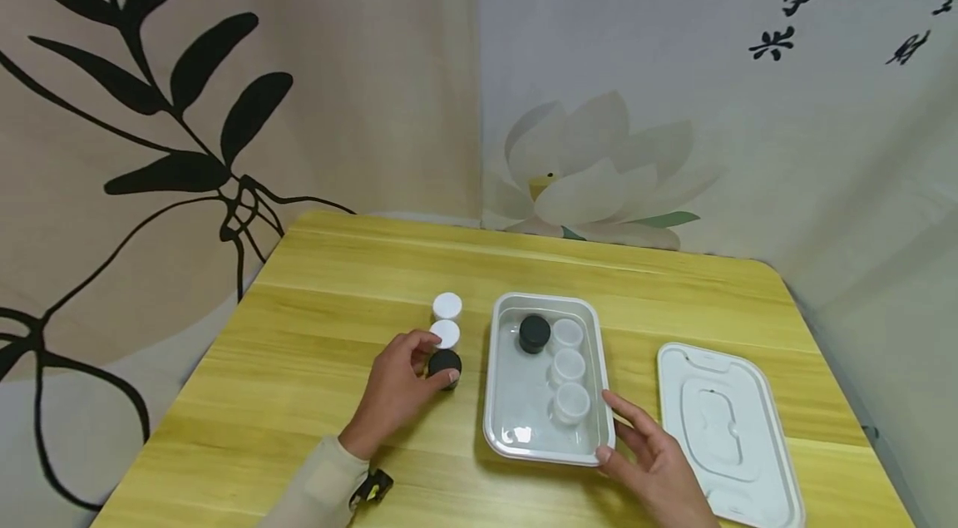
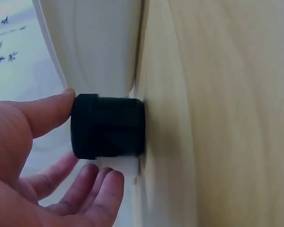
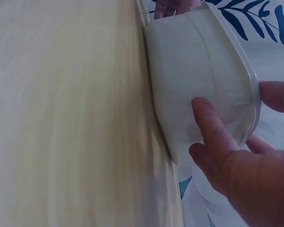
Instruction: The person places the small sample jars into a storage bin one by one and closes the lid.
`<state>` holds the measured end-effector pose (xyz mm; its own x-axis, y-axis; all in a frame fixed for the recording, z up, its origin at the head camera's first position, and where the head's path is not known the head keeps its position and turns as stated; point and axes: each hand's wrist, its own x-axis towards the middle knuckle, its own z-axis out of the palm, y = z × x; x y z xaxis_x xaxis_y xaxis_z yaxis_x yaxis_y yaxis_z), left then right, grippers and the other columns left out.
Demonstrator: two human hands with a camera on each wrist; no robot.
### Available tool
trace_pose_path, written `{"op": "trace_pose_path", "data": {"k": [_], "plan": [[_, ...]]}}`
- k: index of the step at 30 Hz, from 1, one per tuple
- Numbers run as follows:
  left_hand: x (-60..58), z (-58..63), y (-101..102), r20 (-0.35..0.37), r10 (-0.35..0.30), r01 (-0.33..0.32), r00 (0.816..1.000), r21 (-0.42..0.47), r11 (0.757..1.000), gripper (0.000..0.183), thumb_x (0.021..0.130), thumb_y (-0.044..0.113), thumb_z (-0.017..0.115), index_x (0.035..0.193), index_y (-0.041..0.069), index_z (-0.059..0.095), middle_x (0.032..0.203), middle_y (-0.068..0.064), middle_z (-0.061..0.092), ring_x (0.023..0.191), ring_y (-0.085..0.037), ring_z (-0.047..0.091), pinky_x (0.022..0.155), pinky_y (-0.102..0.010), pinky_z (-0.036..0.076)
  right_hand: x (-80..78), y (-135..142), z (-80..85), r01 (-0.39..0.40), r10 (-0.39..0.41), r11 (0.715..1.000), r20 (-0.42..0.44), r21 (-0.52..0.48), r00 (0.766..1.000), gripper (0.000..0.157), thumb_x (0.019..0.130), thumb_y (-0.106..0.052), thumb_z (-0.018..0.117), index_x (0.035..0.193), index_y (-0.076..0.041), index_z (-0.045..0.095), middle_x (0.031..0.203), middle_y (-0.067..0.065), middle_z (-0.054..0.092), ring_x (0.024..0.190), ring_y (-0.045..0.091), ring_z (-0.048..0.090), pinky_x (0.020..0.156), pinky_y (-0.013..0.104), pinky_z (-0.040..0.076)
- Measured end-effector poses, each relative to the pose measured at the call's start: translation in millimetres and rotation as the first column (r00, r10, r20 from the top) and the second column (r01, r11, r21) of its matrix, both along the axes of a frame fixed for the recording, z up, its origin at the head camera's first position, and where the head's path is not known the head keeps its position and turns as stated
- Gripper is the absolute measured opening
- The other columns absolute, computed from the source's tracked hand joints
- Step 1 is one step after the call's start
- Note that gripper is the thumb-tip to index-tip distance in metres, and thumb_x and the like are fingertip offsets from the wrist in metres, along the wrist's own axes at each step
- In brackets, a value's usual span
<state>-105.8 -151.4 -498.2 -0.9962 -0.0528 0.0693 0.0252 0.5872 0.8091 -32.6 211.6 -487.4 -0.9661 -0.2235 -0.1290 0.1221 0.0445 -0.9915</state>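
Observation:
On the table's left side, my left hand (image 1: pixel 397 387) has its thumb and forefinger at opposite sides of the lid of a small black jar (image 2: pixel 109 126), pinching it. The jar stands upright on the wood. Just behind it are two white-lidded jars (image 1: pixel 446 334) in a row. My right hand (image 1: pixel 651 461) grips the near right corner of a white rectangular container (image 1: pixel 550 455), thumb at the rim and fingertips (image 3: pixel 202 106) against the outer wall. Inside the container sit another black jar (image 1: pixel 535 333) and three whitish translucent jars (image 1: pixel 569 366).
A white container lid (image 1: pixel 718 428) lies flat to the right of the container on the wooden table (image 1: pixel 359 295). Printed curtains (image 1: pixel 389 79) hang behind the table's far edge. A black strap (image 1: pixel 372 488) is on the left wrist.

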Motion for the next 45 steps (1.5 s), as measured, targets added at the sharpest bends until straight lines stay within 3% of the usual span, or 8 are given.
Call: {"op": "trace_pose_path", "data": {"k": [7,15,21,29,37,45], "plan": [[5.6,-1.5,0,0.087,-0.004,-0.011,0.996,0.161,0.987,0.048,0.080,0.023,0.095,0.120,0.013,0.071,0.116,-0.006,0.070,0.107,-0.019,0.069,0.095,-0.032,0.061,0.9,-1,2.0,0.005,-0.005,1.000,0.006,0.016,1.000,0.066,0.099,0.000,0.070,0.159,-0.007,0.044,0.154,-0.012,0.053,0.133,0.001,0.060,0.092,0.033,0.063],[8.7,-3.0,0,0.111,-0.050,0.021,0.993,0.254,0.967,0.046,0.082,0.012,0.092,0.122,0.009,0.068,0.118,-0.012,0.072,0.107,-0.022,0.070,0.091,-0.033,0.063,2.4,-1,2.4,0.013,-0.013,1.000,0.006,0.016,1.000,0.067,0.098,0.000,0.071,0.159,-0.006,0.044,0.152,-0.010,0.056,0.131,0.003,0.062,0.090,0.035,0.064],[9.0,-7.0,0,0.125,-0.056,0.016,0.991,0.295,0.955,0.047,0.082,0.010,0.091,0.123,0.009,0.067,0.119,-0.012,0.072,0.110,-0.023,0.070,0.093,-0.034,0.062,2.2,0,-0.6,0.001,-0.001,1.000,0.000,0.007,1.000,0.066,0.099,0.001,0.069,0.159,-0.005,0.043,0.149,-0.004,0.056,0.130,0.007,0.064,0.089,0.038,0.064],[9.3,-6.0,0,0.122,-0.058,0.021,0.991,0.286,0.958,0.046,0.084,0.010,0.090,0.123,0.011,0.068,0.122,-0.011,0.073,0.112,-0.026,0.071,0.095,-0.041,0.061,2.3,-2,-0.9,0.020,-0.020,1.000,0.024,0.011,1.000,0.066,0.098,-0.001,0.071,0.158,-0.009,0.045,0.149,-0.001,0.056,0.128,0.010,0.065,0.088,0.040,0.065],[13.2,2.5,-3,0.151,-0.059,0.011,0.987,0.296,0.955,0.047,0.084,0.011,0.091,0.125,0.012,0.069,0.122,-0.009,0.073,0.112,-0.025,0.072,0.094,-0.039,0.061,2.2,-2,-2.4,0.014,-0.014,1.000,0.028,-0.003,0.999,0.066,0.099,0.000,0.069,0.159,-0.007,0.043,0.150,-0.006,0.056,0.127,0.011,0.066,0.086,0.042,0.065],[11.8,24.9,-9,0.128,-0.084,0.042,0.988,0.299,0.953,0.048,0.086,0.014,0.089,0.129,0.013,0.068,0.125,-0.008,0.072,0.118,-0.025,0.066,0.101,-0.039,0.058,1.9,-2,-1.9,0.000,0.000,1.000,0.011,0.009,1.000,0.065,0.101,-0.001,0.067,0.160,-0.008,0.042,0.152,0.000,0.054,0.126,0.014,0.066,0.087,0.041,0.065]]}}
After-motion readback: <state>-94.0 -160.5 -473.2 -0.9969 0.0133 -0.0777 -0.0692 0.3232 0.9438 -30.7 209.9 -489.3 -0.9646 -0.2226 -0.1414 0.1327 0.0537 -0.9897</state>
